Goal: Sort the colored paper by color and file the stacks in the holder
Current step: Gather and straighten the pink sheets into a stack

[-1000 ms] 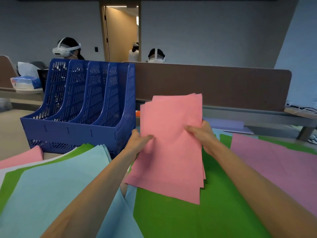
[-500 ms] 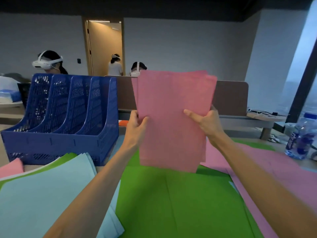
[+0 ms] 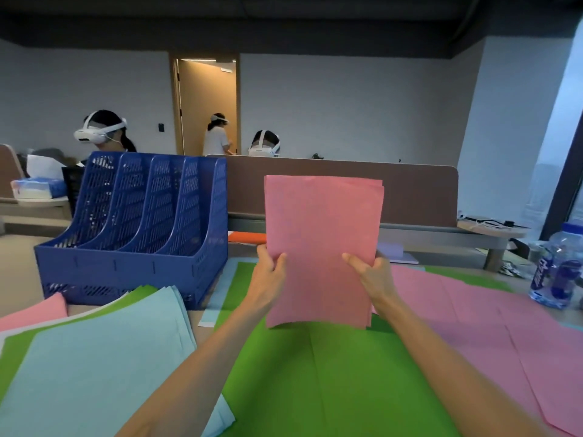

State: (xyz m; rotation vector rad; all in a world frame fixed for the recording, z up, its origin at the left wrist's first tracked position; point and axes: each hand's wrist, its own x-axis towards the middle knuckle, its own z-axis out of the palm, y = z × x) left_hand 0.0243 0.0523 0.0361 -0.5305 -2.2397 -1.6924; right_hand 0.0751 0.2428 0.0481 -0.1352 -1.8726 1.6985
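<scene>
I hold a stack of pink paper (image 3: 321, 241) upright in front of me, its bottom edge just above the green sheets (image 3: 315, 373). My left hand (image 3: 269, 275) grips its left edge and my right hand (image 3: 370, 274) grips its right edge. The blue file holder (image 3: 135, 234), with several slots that look empty, stands to the left of the stack. A light blue pile (image 3: 94, 357) lies at the near left, with a pink sheet (image 3: 34, 310) behind it. More pink sheets (image 3: 492, 335) are spread at the right.
A water bottle (image 3: 558, 269) stands at the far right. A brown desk divider (image 3: 347, 190) runs behind the table, with an orange sheet (image 3: 247, 237) and a lilac pile (image 3: 394, 252) at its foot. Several people in headsets are beyond it.
The pink stack went from lying tilted over the green sheets to standing upright in both hands. Since half a second ago it has dropped a little lower.
</scene>
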